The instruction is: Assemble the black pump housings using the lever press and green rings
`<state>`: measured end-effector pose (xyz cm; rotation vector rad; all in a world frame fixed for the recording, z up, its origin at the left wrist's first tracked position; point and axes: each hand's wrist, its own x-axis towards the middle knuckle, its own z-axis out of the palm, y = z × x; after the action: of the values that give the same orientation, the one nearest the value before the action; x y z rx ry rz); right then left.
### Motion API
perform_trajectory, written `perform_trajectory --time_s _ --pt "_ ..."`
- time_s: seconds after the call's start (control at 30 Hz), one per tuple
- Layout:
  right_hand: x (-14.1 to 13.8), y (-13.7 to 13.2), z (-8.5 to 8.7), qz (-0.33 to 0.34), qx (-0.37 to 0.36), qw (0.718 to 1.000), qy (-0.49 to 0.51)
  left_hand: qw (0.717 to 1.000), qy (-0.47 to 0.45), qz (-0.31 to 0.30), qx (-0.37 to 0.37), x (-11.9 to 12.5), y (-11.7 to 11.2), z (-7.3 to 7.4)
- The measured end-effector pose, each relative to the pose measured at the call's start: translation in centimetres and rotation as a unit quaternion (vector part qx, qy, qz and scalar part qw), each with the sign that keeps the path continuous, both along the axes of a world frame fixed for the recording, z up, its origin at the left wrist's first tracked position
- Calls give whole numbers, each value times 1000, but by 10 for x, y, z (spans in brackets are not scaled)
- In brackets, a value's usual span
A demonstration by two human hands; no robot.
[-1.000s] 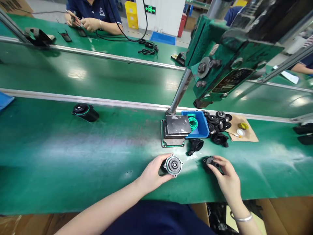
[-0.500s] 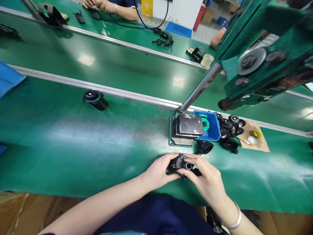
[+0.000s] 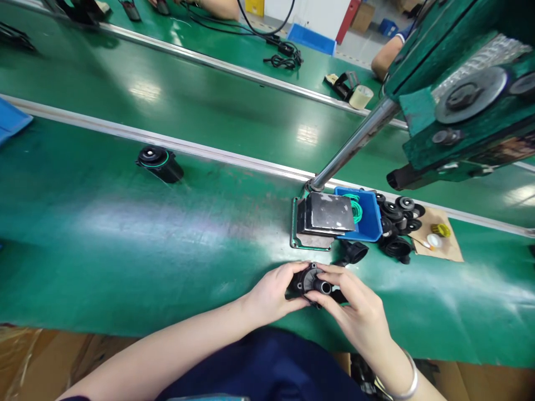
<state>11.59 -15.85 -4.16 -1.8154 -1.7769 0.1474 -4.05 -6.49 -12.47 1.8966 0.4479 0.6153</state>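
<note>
Between my hands, near the table's front edge, is a black plastic housing [image 3: 310, 277] with a round flanged face, screw lugs and a short pipe stub pointing toward my right side. My left hand [image 3: 273, 289] wraps its left side, thumb and fingers on the rim. My right hand [image 3: 355, 298] grips it from the right, fingertips around the stub and the face. The underside of the housing is hidden by my fingers. Just beyond lies another black funnel-shaped part [image 3: 354, 252], in front of the press's metal block [image 3: 328, 213].
A green press [image 3: 455, 128] overhangs the right side on a steel post [image 3: 355, 145]. A blue bin [image 3: 370, 217] holds green rings [image 3: 356, 210]. Black round parts [image 3: 393, 211] and cardboard [image 3: 453, 242] lie beside it. A black cylinder [image 3: 165, 167] lies left. A co-worker's arm [image 3: 388, 55] shows behind.
The view has shifted slightly, so the background sits higher and the press looks larger. Both hands keep the same hold on the black housing, with little visible motion.
</note>
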Motion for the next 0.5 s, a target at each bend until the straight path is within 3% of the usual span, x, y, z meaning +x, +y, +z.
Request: perform_trajectory --time_s 0.4,0.5 --pt "-1 -1 -3 -4 -9 1000 3 1000 -17 3 25 -1 0 -2" --pt "-4 -1 -6 -11 -8 1000 23 997 -47 -14 60 0 2 -3"
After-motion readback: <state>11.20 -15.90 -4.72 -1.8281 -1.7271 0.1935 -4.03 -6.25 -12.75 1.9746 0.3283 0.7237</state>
